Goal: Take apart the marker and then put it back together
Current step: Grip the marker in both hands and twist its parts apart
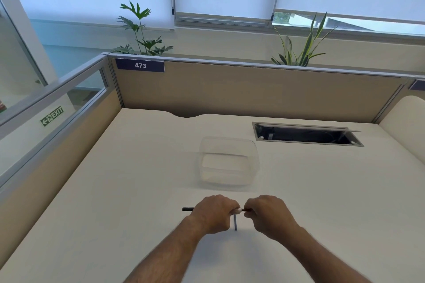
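A thin dark marker [188, 209] lies level above the cream desk [115, 190], held between both fists. My left hand [213, 212] is closed around its barrel, whose dark end sticks out to the left. My right hand [268, 212] is closed on the other end, where a short dark piece [246, 209] shows between the fists beside a white bit. A slim grey-blue stick [235, 223], maybe a marker part, points down from between my hands toward the desk; whether it touches the desk is unclear.
A clear plastic container [228, 163] stands on the desk just beyond my hands. An open cable hatch [305, 134] is set into the desk at the back right. Beige partition walls [253, 92] close the back and left sides.
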Available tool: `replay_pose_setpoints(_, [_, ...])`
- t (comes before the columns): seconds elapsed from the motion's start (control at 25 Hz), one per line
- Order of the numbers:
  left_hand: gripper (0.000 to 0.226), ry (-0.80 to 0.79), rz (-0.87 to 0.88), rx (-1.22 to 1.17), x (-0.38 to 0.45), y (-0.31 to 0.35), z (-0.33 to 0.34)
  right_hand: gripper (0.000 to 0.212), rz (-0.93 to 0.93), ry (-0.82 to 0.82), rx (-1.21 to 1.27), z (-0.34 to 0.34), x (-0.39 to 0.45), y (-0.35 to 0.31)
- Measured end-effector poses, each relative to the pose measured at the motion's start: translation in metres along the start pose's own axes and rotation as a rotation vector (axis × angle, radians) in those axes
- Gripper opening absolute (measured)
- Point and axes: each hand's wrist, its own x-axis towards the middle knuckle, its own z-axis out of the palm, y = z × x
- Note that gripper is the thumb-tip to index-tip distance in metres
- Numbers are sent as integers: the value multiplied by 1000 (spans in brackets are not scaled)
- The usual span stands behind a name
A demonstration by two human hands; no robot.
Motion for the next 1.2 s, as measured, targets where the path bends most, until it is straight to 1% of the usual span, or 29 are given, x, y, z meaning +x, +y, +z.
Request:
replay_pose_setpoints(0.04, [17, 3, 1, -3, 0, 0, 0, 15, 25, 29, 32, 0, 0, -1])
replay_pose_setpoints(0.08, [17, 9, 3, -4, 0, 0, 0, 19, 46, 47, 81, -1, -1, -3])
replay_pose_setpoints(0.16, [18, 23, 8, -6, -1, 0, -1, 46, 68, 24, 191, 0, -3, -2])
replay_pose_setpoints(0.2, [17, 25, 10, -6, -1, -1, -1, 54, 67, 0, 223, 1, -4, -1])
replay_pose_setpoints(0.24, [17, 25, 12, -3, -2, -2, -1, 53, 51, -14, 229, 1, -5, 0])
replay_pose_setpoints(0.32, [15, 19, 14, -1, -2, -4, 0, 31, -14, -7, 176, 3, -5, 2])
replay_pose_setpoints(0.36, [15, 17, 13, -3, -3, -4, 0, 25, -40, 7, 147, 3, -5, 3])
replay_pose_setpoints(0.44, [16, 20, 9, -1, -3, -5, -1, 21, -48, 41, 125, 4, -5, 4])
replay_pose_setpoints(0.52, [17, 29, 9, -6, -3, -6, -1, 18, -16, 103, 157, 6, -6, 7])
replay_pose_setpoints(0.68, [21, 59, -5, -11, -7, -12, -1, 13, 156, 223, 365, 9, -9, 10])
replay_pose_setpoints(0.76, [24, 92, -30, -45, -7, -14, -1, 13, 286, 276, 482, 10, -8, 12])
replay_pose_setpoints(0.84, [22, 149, -73, -123, -7, -15, 0, 12, 436, 301, 577, 12, -7, 15])
replay_pose_setpoints(0.96, [17, 268, -143, -240, -5, -14, 2, 9, 578, 268, 621, 19, -8, 16])
replay_pose_setpoints(1.08, [15, 437, -201, -316, -1, -13, 2, 11, 700, 208, 636, 24, -10, 16])
replay_pose_setpoints(1.2, [8, 609, -275, -385, 3, -12, -2, 3, 783, 137, 675, 25, -12, 16])
